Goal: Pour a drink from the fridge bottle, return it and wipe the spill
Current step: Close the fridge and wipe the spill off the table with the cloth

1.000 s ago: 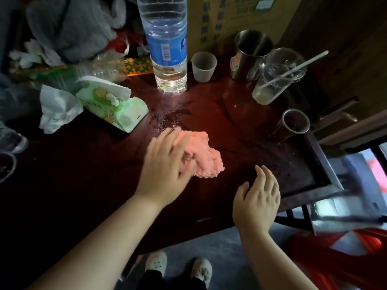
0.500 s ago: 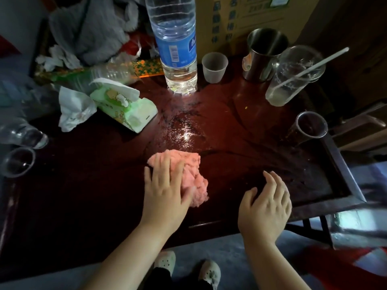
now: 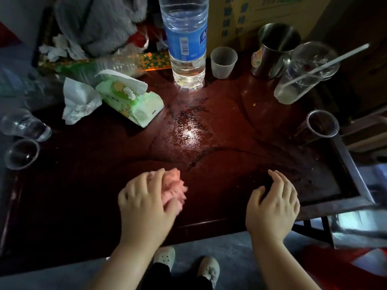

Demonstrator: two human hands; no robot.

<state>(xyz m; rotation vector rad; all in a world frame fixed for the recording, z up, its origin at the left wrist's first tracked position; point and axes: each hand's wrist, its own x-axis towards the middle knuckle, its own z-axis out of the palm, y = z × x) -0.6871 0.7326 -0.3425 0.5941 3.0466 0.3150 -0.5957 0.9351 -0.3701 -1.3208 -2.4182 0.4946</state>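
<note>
Head view: left hand (image 3: 146, 204) grips pink cloth (image 3: 175, 183), right hand (image 3: 272, 208) rests slack and empty; bottle (image 3: 186, 38) nearly empty.

One upright bottle (image 3: 184, 38) at twelve o'clock; one lying bottle (image 3: 100, 66) at eleven; four plastic cups (image 3: 223, 65) (image 3: 297, 80) (image 3: 303, 132) (image 3: 21, 153); one metal mug (image 3: 272, 51); one straw (image 3: 335, 61); one tissue pack (image 3: 134, 103); one pink cloth (image 3: 173, 185).

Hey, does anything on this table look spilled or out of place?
Yes. A wet patch glistens on the dark red table, in front of the big water bottle and beyond the pink cloth that the left hand holds; it is not yet wiped. A crumpled tissue lies beside the green tissue pack.
</note>
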